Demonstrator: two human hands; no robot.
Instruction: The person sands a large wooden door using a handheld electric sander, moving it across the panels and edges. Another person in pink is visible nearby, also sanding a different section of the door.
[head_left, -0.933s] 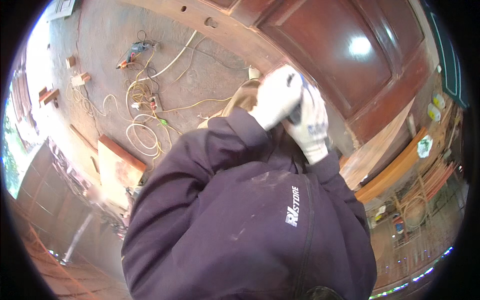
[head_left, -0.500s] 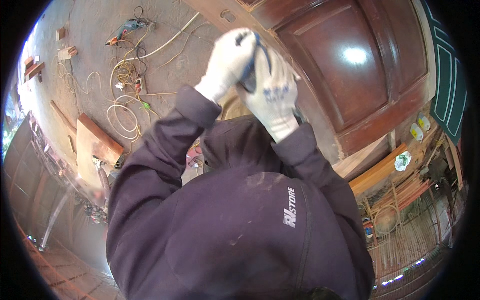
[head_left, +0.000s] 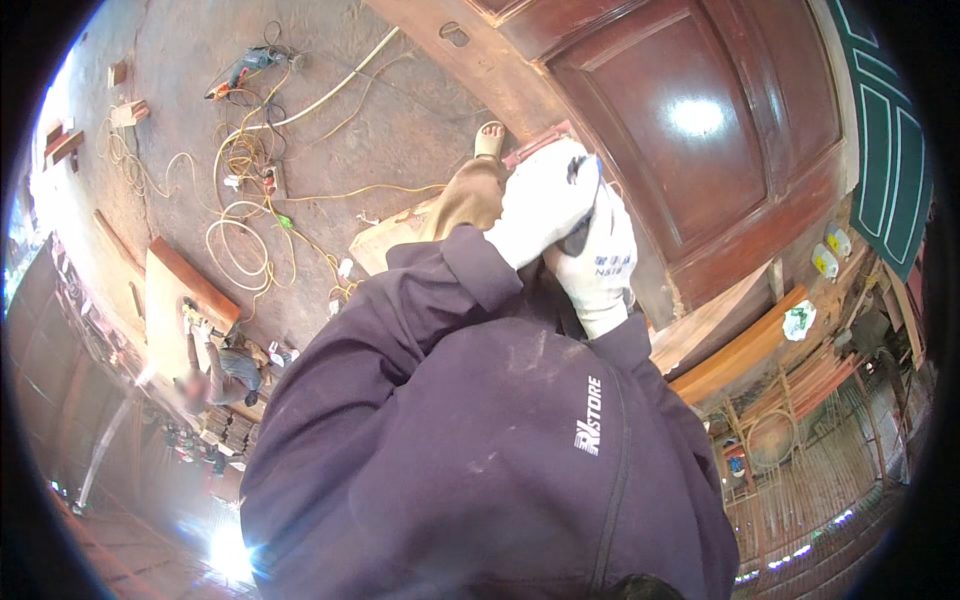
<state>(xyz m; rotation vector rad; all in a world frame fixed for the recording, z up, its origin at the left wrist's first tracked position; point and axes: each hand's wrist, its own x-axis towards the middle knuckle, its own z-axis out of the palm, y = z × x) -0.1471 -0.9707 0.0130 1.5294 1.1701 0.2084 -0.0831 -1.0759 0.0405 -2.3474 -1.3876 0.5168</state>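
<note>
Both my hands wear white work gloves and are pressed together in front of my chest. My left hand (head_left: pixel 540 205) wraps over the top of a small dark object (head_left: pixel 578 238) with a blue tip. My right hand (head_left: pixel 602 272) cups the same object from below; what the object is cannot be told. My dark purple sleeves and sweatshirt (head_left: pixel 480 450) fill the lower picture. Just beyond my hands lies a large red-brown panelled wooden door (head_left: pixel 720 130). My tan trouser leg and sandalled foot (head_left: pixel 488 140) show above the hands.
Yellow and white cables (head_left: pixel 240 230) coil over the concrete floor, with a power drill (head_left: pixel 245 72) at the far end. A person (head_left: pixel 225 365) bends over a wooden board (head_left: pixel 175 300) at left. Planks (head_left: pixel 740 350), bottles (head_left: pixel 830 250) and cane chair frames (head_left: pixel 780 440) stand at right.
My joined hands rose up and left in the picture, then came back down to the right. Their hold on the dark object looks the same.
</note>
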